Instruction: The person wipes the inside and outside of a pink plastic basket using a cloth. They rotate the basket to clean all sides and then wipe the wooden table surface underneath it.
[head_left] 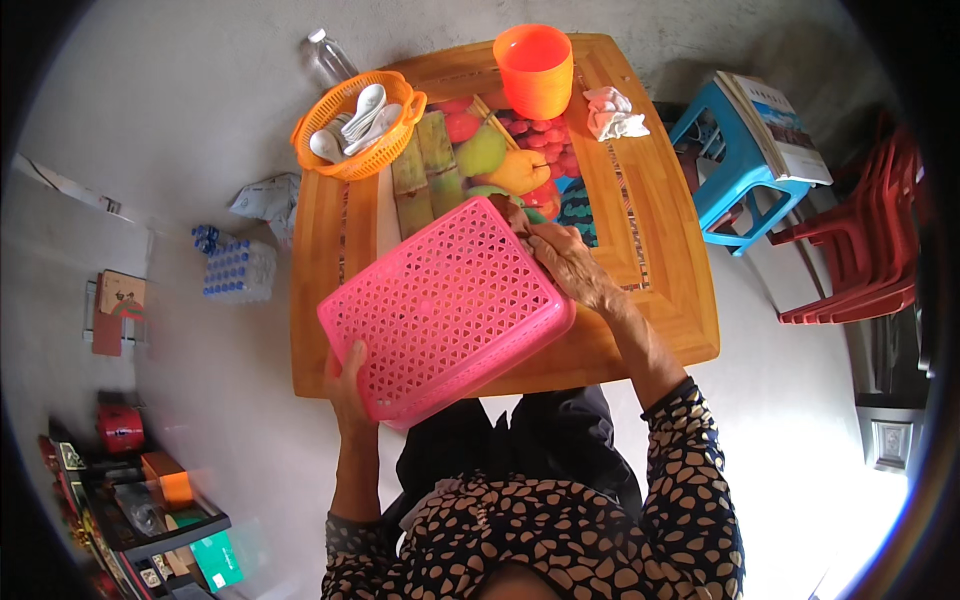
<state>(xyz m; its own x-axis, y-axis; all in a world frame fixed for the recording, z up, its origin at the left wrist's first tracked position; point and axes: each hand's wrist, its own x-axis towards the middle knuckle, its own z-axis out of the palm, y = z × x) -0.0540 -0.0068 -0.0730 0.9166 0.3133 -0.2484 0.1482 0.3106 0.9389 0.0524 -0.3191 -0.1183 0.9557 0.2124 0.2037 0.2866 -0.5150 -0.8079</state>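
Note:
A pink plastic basket (430, 305) with a perforated bottom is tilted over the near edge of the table, its bottom facing up toward me. My left hand (350, 385) grips its near left corner, thumb on the bottom and fingers hidden behind the side. At the far right corner, my right hand (572, 265) is closed on a brown cloth (510, 213), pressing it against the basket's edge. Most of that cloth is hidden by the fingers and the basket.
The wooden table (680, 300) has a fruit-picture top. On it stand an orange basket (375, 160) of white spoons, stacked orange bowls (535, 75) and crumpled tissue (614, 115). Around it are a plastic bottle (330, 60), bottle pack (238, 270), blue stool (735, 170) and red chairs (860, 235).

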